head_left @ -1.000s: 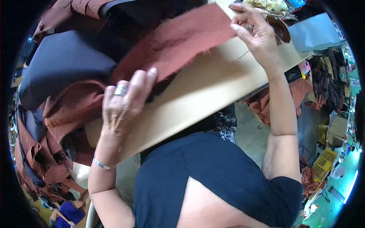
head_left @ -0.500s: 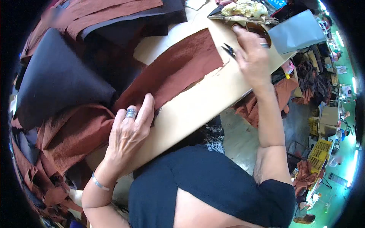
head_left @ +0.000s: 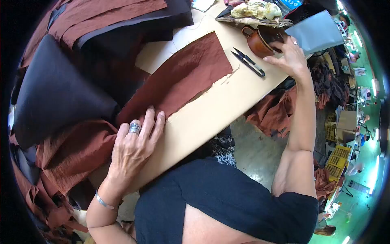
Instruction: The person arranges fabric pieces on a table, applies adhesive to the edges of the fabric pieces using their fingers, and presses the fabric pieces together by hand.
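Note:
My left hand (head_left: 136, 142) lies flat, open, its fingertips on a long strip of reddish-brown cloth (head_left: 183, 75) with frayed edges. A ring is on one of its fingers. At the far right of the table, my right hand (head_left: 290, 59) reaches over a brown glossy mug (head_left: 260, 42). Its thumb is stretched out in front of the mug, apart from the other fingers, and fingertips dip inside the rim. What they touch in there is hidden. Black thread snips (head_left: 248, 63) lie on the tabletop between the cloth strip and the mug, with no hand on them.
Dark cloth (head_left: 61, 89) and stacked reddish-brown pieces (head_left: 109, 18) cover the table's left side. A grey-blue flat item (head_left: 316, 32) lies beside the mug. The pale table (head_left: 199, 118) has its front edge close to my body. Yellow crates (head_left: 337, 162) stand beyond, at right.
My right hand has moved right, away from the thread snips, and now dips into the mug. The snips lie fully in sight. My left hand stays on the cloth strip.

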The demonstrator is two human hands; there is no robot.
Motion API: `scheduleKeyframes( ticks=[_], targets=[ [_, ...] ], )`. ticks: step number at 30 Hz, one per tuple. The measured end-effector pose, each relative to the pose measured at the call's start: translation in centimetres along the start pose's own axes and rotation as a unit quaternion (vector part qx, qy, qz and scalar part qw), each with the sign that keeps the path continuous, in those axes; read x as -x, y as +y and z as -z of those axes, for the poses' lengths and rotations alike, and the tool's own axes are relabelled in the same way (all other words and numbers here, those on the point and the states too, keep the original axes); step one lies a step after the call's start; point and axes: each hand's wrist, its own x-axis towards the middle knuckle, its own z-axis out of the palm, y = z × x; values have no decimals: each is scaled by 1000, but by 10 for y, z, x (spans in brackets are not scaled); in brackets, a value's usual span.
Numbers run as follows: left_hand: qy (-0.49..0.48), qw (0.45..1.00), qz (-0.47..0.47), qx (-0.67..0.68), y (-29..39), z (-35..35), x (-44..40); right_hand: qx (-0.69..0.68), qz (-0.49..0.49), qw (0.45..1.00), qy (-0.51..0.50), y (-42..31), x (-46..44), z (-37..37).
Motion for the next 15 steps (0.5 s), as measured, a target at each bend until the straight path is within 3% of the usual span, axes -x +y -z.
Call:
scheduleKeyframes(
  ticks=[3,4,8,11,15],
  targets=[
    [-5,1000,-2,-3,0,-1,1,-40,55,982,177,8,10,-4],
    [-7,1000,-3,-5,-1,0,0,-73,50,977,191,4,16,2],
    [-5,1000,-4,-7,0,-1,1,8,54,977,206,-24,44,10],
    [-6,1000,-5,-6,-1,1,0,-82,100,971,201,-63,63,3],
    [-11,1000,-7,-3,-1,2,0,-311,139,932,123,-99,72,-22]
  ],
)
